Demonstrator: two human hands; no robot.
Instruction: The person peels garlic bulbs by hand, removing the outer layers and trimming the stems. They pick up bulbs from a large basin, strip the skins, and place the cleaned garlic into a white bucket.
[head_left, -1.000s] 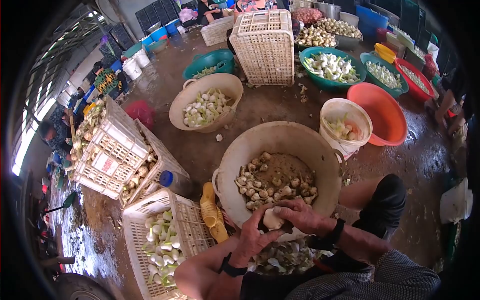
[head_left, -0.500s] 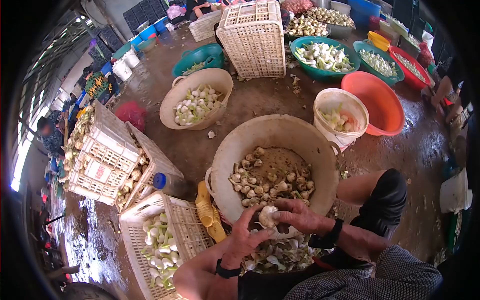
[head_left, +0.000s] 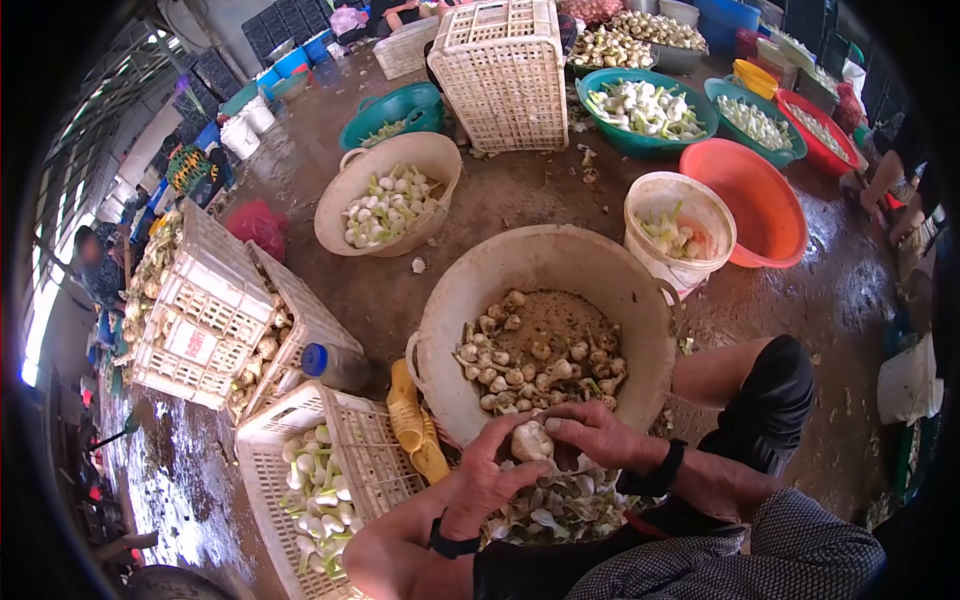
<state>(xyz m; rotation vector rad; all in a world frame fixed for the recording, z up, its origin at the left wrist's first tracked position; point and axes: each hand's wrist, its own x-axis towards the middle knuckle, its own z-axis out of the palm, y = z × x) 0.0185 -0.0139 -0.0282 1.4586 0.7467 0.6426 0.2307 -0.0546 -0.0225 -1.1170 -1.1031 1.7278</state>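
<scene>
A whitish garlic bulb [head_left: 532, 441] is held between my two hands, over the near rim of a large tub. My left hand [head_left: 496, 463] grips it from the left, fingers curled behind and thumb below. From the right, my right hand [head_left: 596, 434] pinches its upper side with the thumb. Unpeeled, soil-marked garlic bulbs [head_left: 525, 376] lie in the bottom of the big beige tub [head_left: 645, 290]. Beneath my hands is a heap of loose garlic skins [head_left: 550, 510].
Left of me, a white crate [head_left: 262, 470] holds trimmed garlic beside yellow shoes [head_left: 405, 415] and a blue-lidded jar [head_left: 335, 365]. Ahead stand a beige basin [head_left: 440, 205] of garlic, a white bucket [head_left: 655, 255], an orange basin [head_left: 765, 215] and an upright crate [head_left: 500, 90]. Other people sit farther off.
The bulb has turned in my fingers and shows a broader pale side. My hands stay in nearly the same place, and the view has shifted slightly.
</scene>
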